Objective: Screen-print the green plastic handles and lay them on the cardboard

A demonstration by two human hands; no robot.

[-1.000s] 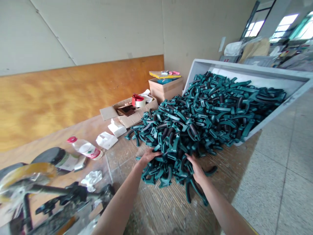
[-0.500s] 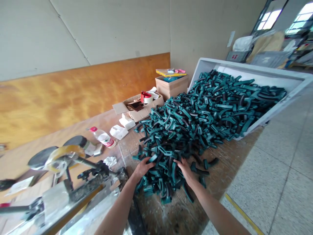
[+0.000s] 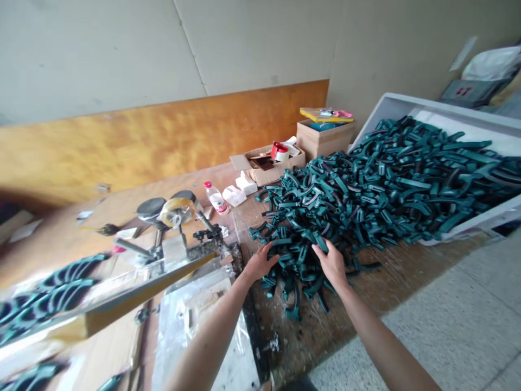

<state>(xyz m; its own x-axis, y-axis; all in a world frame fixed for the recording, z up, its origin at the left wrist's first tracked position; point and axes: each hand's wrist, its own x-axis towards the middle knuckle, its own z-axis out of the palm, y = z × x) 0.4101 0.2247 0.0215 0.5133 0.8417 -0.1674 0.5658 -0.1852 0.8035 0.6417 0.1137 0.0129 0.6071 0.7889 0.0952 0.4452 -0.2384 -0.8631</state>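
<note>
A big heap of dark green, curved plastic handles with black strips (image 3: 309,201) spreads over the workbench. At the heap's near left edge is my left hand (image 3: 259,264), thumb and fingers apart, with the fingertips against the handles; no single part shows in its grasp. My right hand (image 3: 332,264) has its fingers closed round one green plastic handle (image 3: 321,243) at the near side of the heap. Part of that handle is hidden by the fingers.
A tipped grey plastic crate (image 3: 451,234) holds more handles at the right. Cardboard boxes (image 3: 321,142), a bottle (image 3: 216,199) and white paper pieces (image 3: 234,196) stand behind. On the left are a clamped fixture (image 3: 211,233) and rows of handles (image 3: 61,296).
The view has swung left, bringing rows of handles into sight. My right hand has closed on a handle. My left hand has come back to the heap's left edge.
</note>
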